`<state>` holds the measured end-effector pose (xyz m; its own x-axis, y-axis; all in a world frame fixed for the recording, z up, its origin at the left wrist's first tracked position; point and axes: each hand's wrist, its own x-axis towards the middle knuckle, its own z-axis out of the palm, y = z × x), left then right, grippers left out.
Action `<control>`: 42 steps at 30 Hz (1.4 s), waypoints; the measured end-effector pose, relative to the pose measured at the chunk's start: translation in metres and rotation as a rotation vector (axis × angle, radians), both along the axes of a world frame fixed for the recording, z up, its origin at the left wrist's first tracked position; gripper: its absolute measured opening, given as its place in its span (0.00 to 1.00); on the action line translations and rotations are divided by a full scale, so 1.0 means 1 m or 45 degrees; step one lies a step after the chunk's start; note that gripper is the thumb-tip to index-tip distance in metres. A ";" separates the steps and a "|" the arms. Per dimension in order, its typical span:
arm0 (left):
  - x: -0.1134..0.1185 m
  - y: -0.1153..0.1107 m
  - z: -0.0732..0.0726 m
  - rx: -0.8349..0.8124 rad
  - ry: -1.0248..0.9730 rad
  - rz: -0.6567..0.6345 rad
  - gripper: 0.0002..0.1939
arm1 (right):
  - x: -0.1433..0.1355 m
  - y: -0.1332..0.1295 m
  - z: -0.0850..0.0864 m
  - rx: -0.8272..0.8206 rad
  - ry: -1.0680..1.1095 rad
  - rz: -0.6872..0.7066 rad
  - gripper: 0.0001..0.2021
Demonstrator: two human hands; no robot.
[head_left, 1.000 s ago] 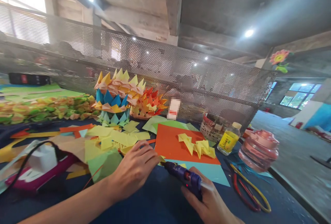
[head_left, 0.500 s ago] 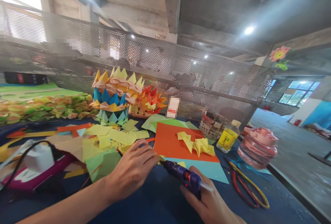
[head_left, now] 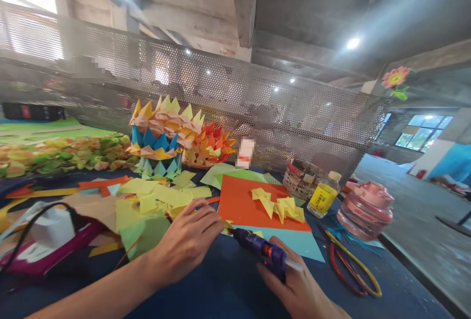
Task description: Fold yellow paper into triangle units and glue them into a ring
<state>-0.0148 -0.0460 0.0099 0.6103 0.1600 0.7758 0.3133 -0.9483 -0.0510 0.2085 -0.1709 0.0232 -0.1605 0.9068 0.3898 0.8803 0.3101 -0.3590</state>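
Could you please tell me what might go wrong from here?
1. The glue gun in the right hand shows a red light, and its nozzle is close to the left hand; if it is hot, the fingers could get burned.
2. Stray glue might drip onto the light blue sheet or dark blue table surface nearby.

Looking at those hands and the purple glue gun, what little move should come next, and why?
Perhaps the right hand should lightly squeeze the glue gun: its nozzle points at the small yellow paper, close to the fingertips of the left hand. Whether glue is there already, I can't tell.
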 end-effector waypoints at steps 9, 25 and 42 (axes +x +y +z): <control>-0.001 0.002 0.004 0.021 -0.046 0.013 0.11 | -0.001 -0.001 0.004 0.056 -0.014 -0.036 0.11; -0.003 0.005 0.009 0.119 -0.156 0.073 0.11 | 0.016 0.000 0.007 0.109 -0.344 -0.373 0.06; -0.001 0.003 0.006 -0.012 -0.103 -0.024 0.13 | 0.141 -0.097 0.025 -0.241 -0.359 -1.262 0.15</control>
<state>-0.0154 -0.0430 0.0155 0.5486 0.1564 0.8213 0.2982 -0.9544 -0.0175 0.3496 -0.2675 0.0479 0.6251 0.7239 0.2919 0.7686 -0.6360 -0.0687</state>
